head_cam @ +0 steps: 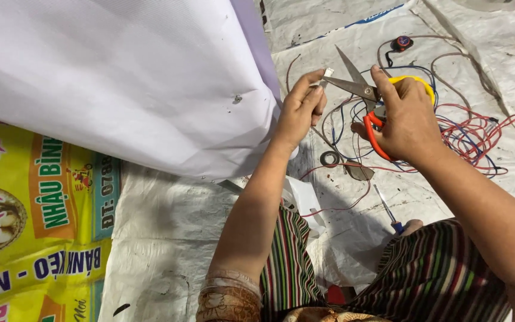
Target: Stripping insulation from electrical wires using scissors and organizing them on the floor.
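Near the far edge of the floor mat (168, 238), my right hand (403, 119) gripped open scissors (365, 98); my left hand (299, 110) pinched a small white strip (327, 74) at the blades, above tangled wires (472, 134).

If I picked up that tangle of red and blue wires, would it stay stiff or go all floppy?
Probably floppy: the wires lie in loose curls on the white sheet, so they would likely droop and dangle. Being thin, they look light. The loops cross each other, so the whole bunch might lift together.
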